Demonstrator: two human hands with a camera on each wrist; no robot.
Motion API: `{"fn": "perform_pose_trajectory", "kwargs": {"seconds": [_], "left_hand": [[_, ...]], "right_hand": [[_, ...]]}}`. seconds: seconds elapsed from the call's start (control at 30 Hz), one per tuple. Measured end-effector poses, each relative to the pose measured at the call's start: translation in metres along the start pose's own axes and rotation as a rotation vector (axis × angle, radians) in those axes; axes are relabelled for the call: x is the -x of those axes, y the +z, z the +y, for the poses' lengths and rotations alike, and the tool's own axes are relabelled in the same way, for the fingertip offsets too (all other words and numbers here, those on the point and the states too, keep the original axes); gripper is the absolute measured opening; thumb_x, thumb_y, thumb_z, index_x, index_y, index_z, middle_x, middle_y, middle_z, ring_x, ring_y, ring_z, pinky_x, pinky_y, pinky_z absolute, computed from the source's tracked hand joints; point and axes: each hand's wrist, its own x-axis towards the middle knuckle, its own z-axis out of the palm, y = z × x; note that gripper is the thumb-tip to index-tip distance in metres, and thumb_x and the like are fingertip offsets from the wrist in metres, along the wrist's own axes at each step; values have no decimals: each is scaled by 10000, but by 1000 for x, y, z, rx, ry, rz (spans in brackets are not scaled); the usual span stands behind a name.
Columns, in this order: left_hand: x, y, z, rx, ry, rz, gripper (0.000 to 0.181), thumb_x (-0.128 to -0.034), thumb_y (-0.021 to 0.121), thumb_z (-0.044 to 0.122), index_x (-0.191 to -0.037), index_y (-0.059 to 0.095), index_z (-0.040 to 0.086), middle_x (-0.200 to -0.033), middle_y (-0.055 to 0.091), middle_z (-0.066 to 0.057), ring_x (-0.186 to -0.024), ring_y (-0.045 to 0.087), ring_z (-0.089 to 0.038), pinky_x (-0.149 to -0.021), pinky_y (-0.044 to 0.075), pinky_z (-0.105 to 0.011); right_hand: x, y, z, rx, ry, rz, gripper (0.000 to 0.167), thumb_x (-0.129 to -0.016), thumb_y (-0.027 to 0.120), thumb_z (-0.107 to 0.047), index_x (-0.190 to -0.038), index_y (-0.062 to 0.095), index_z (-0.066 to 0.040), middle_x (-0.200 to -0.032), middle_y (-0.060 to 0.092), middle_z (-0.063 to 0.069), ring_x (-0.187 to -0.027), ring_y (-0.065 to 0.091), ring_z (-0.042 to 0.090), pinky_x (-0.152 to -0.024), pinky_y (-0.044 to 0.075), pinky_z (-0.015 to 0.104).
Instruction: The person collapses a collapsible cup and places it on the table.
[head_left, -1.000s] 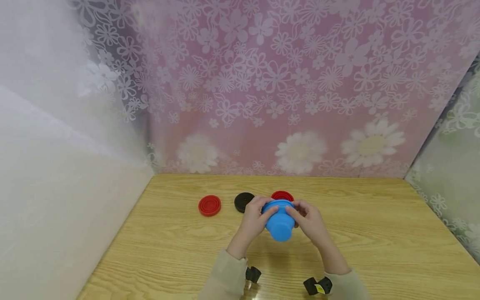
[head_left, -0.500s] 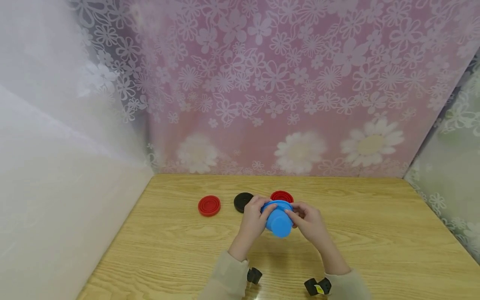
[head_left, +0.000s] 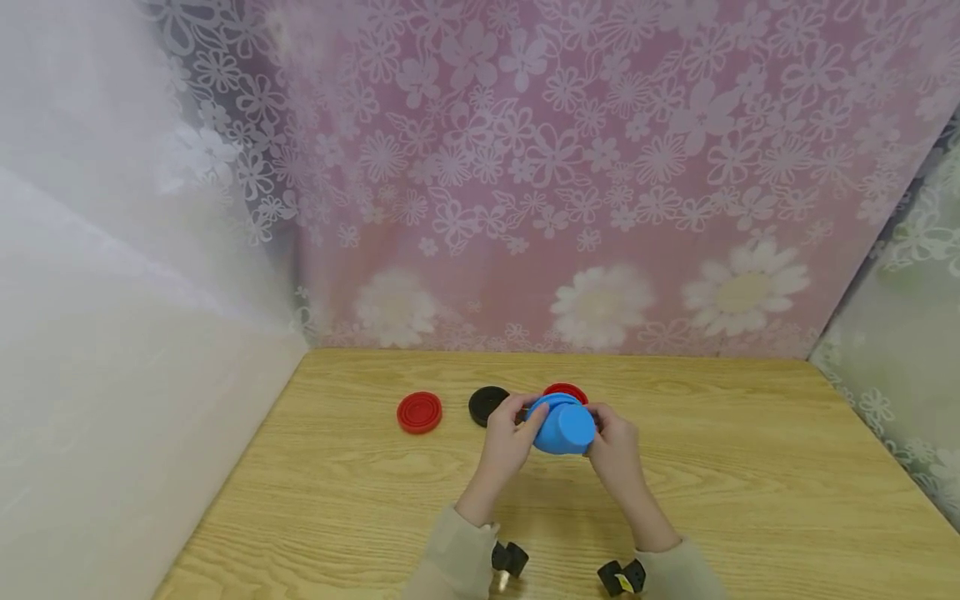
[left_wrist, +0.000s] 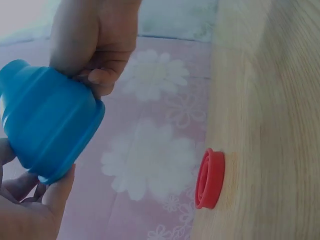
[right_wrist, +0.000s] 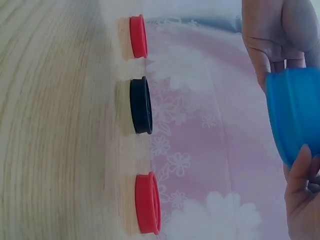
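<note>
Both hands hold a blue collapsible cup above the table. It is expanded into a stepped cone, its narrow base tilted towards the head camera and to the right. My left hand grips the left side near the wide rim, thumb lying along the wall. My right hand holds the right side; its fingertips are partly hidden behind the cup. In the left wrist view the cup's ridged wall shows between both hands. The right wrist view shows the cup's wide rim end with fingers at both sides.
A flat red collapsed cup lies at left on the wooden table. Beside it is a black one, partly behind my left hand. Another red one sits behind the blue cup. A flowered curtain hangs at the back.
The blue cup's base has swung up and to the right. My right hand has shifted its hold, its thumb moving off the front of the cup; the left hand barely moved.
</note>
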Motion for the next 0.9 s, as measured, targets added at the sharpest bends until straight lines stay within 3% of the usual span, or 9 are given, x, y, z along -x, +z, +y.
{"fn": "perform_pose_trajectory", "kwargs": {"seconds": [0.2, 0.33, 0.53, 0.77, 0.9], "left_hand": [[2, -6, 5, 302, -128, -89, 299, -900, 511, 95, -1151, 523, -66, -1033, 549, -155, -899, 565, -219, -707, 510, -322], [3, -7, 7, 385, -124, -120, 347, -906, 507, 120, -1168, 484, -107, -1032, 532, -177, -920, 555, -220, -723, 504, -354], [4, -6, 5, 326, -6, -91, 369, -896, 532, 167, -1132, 503, -115, -955, 548, -149, -809, 546, -141, -658, 521, -311], [3, -5, 10, 204, -16, 23, 233, -870, 537, 29, -1074, 557, -80, -935, 566, -150, -795, 534, -134, -604, 523, -278], [3, -9, 23, 123, -11, 132, 184, -850, 510, -55, -1016, 576, -97, -852, 574, -147, -712, 496, -106, -573, 496, -246]], "right_hand": [[-1, -1, -6, -53, -15, 85, 138, -827, 455, 94, -844, 592, 99, -623, 563, 122, -395, 431, 66, -367, 402, 226], [-2, -1, -7, -63, -22, 133, 132, -846, 463, 76, -832, 593, 94, -607, 557, 115, -383, 419, 60, -357, 394, 225], [-1, 0, -11, -89, 32, 137, 129, -852, 473, 58, -840, 600, 79, -606, 556, 111, -385, 425, 85, -363, 396, 230], [3, 0, -17, -239, 63, 96, 141, -879, 523, -38, -887, 595, 83, -576, 530, 64, -392, 426, 93, -361, 384, 211], [7, -1, -23, -355, 49, -30, 192, -864, 541, -8, -1027, 541, 93, -614, 516, 46, -420, 427, 142, -375, 383, 234]]}}
